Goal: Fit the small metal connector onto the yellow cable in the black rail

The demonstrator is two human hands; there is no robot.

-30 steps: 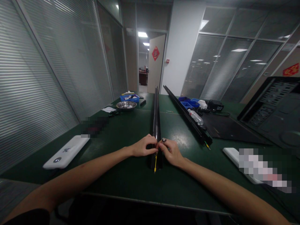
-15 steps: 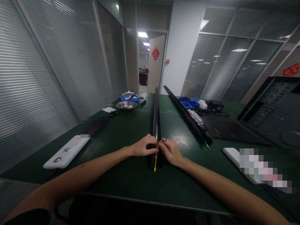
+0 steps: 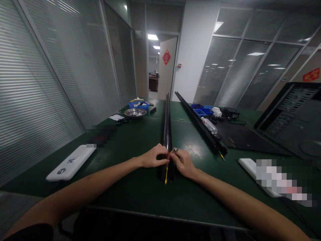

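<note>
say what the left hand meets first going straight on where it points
The left hand would likely meet the black rail between both hands first, then the right hand; exact depth there is unclear.

Your black rail (image 3: 167,130) is long, slim and straight, glossy on top; lies flat, running from 6 o'clock near you to 12; your yellow lead (image 3: 166,174) trails over its near end, tip toward 6 o'clock.

Black rail (image 3: 167,129), yellow wire (image 3: 166,174), dark green table (image 3: 130,140)
</note>
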